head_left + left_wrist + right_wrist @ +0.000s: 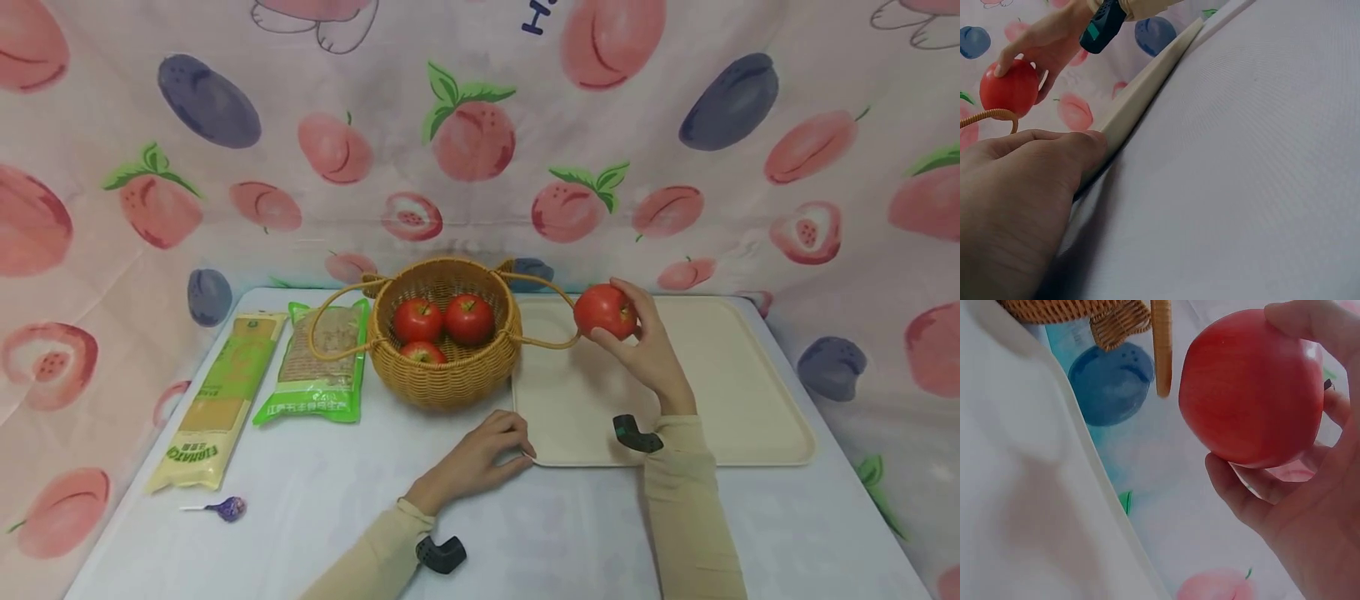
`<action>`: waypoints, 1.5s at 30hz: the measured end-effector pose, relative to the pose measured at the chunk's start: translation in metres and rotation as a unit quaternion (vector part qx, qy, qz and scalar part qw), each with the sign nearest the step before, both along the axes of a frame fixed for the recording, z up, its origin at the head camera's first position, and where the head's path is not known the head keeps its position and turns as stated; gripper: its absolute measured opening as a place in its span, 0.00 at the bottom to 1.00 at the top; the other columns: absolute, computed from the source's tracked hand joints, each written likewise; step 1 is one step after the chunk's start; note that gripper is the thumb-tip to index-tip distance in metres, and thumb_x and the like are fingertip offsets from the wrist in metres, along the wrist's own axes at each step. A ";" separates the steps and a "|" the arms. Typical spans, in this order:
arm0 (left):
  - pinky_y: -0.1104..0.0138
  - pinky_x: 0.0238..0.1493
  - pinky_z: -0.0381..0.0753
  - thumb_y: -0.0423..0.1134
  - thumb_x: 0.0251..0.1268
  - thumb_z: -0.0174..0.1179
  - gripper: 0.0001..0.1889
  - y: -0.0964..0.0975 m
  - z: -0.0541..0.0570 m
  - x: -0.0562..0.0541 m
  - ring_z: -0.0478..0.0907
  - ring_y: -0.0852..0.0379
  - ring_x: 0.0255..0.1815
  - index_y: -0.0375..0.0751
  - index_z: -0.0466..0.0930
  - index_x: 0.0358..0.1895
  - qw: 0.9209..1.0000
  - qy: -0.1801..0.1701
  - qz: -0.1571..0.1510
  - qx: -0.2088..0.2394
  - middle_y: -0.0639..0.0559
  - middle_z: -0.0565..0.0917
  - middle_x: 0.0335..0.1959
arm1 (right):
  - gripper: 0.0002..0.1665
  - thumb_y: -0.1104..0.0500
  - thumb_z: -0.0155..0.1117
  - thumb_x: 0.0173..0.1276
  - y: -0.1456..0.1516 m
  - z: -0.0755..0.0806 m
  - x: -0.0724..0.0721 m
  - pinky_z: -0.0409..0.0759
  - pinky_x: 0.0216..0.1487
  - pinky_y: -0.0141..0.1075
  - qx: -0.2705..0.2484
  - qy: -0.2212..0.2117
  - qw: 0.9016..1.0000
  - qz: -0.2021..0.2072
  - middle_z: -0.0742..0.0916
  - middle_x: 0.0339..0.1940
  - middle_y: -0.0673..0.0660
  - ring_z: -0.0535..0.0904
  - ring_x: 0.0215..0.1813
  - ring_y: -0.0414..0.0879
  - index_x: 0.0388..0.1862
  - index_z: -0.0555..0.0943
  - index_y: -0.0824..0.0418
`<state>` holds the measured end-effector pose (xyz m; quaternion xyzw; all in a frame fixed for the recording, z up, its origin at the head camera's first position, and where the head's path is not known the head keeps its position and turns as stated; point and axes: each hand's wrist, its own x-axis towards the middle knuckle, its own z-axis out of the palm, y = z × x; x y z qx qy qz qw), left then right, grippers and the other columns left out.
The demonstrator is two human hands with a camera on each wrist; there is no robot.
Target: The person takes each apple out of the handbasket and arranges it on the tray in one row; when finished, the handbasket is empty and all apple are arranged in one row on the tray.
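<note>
My right hand (645, 350) grips a red apple (604, 312) between thumb and fingers, held up above the back left part of the cream tray (735, 383). In the right wrist view, the apple (1250, 394) has its stem turned toward the palm. My left hand (483, 454) is at the tray's front left corner, its curled fingers and thumb holding the rim (1138, 94). A wicker basket (442, 383) stands left of the tray, with red apples (469, 320) inside. One of its loop handles (551, 342) reaches over the tray, close to the held apple.
Left of the basket lie a green-edged clear bag (318, 362) and a long yellow-green noodle packet (217, 400). A purple-wrapped lollipop (228, 508) lies near the front left. A fruit-print cloth (465, 208) hangs behind the white table (360, 492).
</note>
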<state>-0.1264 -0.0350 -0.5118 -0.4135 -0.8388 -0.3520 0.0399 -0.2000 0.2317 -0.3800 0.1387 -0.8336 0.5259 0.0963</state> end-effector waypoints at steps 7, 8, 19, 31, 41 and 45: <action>0.73 0.59 0.73 0.43 0.65 0.59 0.03 0.000 0.001 0.001 0.66 0.67 0.56 0.55 0.80 0.39 1.000 0.009 -0.006 0.006 0.64 0.72 0.44 | 0.44 0.59 0.68 0.60 0.020 -0.022 -0.009 0.68 0.63 0.59 0.012 -0.049 0.999 -0.020 0.66 0.67 0.57 0.60 0.68 0.53 0.72 0.59 0.46; 0.72 0.59 0.74 0.43 0.65 0.60 0.03 0.000 0.001 0.001 0.66 0.67 0.56 0.55 0.80 0.39 1.000 0.012 -0.007 0.007 0.64 0.72 0.44 | 0.45 0.58 0.68 0.60 0.023 -0.027 -0.011 0.68 0.63 0.59 0.014 -0.057 0.998 -0.024 0.65 0.68 0.56 0.59 0.69 0.53 0.72 0.58 0.44; 0.71 0.59 0.74 0.43 0.66 0.58 0.04 -0.001 0.004 0.000 0.67 0.65 0.55 0.54 0.81 0.40 1.000 0.010 0.004 0.015 0.62 0.73 0.45 | 0.46 0.45 0.69 0.59 0.034 -0.057 -0.030 0.62 0.69 0.62 0.029 -0.135 0.990 -0.029 0.62 0.73 0.53 0.56 0.72 0.55 0.72 0.56 0.39; 0.70 0.59 0.74 0.43 0.66 0.59 0.04 0.000 0.006 0.003 0.67 0.65 0.55 0.54 0.81 0.40 1.000 -0.003 0.000 0.010 0.62 0.73 0.45 | 0.48 0.45 0.68 0.59 0.040 -0.079 -0.029 0.58 0.71 0.63 0.043 -0.166 0.984 -0.038 0.61 0.74 0.59 0.56 0.73 0.60 0.74 0.54 0.45; 0.70 0.59 0.74 0.43 0.67 0.58 0.04 -0.001 0.004 0.002 0.67 0.64 0.54 0.55 0.81 0.40 1.000 0.011 -0.002 0.009 0.62 0.72 0.44 | 0.49 0.42 0.67 0.60 0.031 -0.076 -0.035 0.63 0.69 0.63 0.090 -0.147 0.984 -0.034 0.61 0.74 0.60 0.59 0.72 0.61 0.74 0.52 0.43; 0.70 0.59 0.74 0.44 0.66 0.58 0.04 0.000 0.003 0.002 0.66 0.65 0.55 0.55 0.81 0.40 1.000 0.004 -0.001 0.008 0.63 0.72 0.45 | 0.47 0.44 0.67 0.60 0.029 -0.076 -0.035 0.65 0.68 0.62 0.102 -0.140 0.985 -0.028 0.62 0.72 0.60 0.59 0.71 0.60 0.74 0.54 0.45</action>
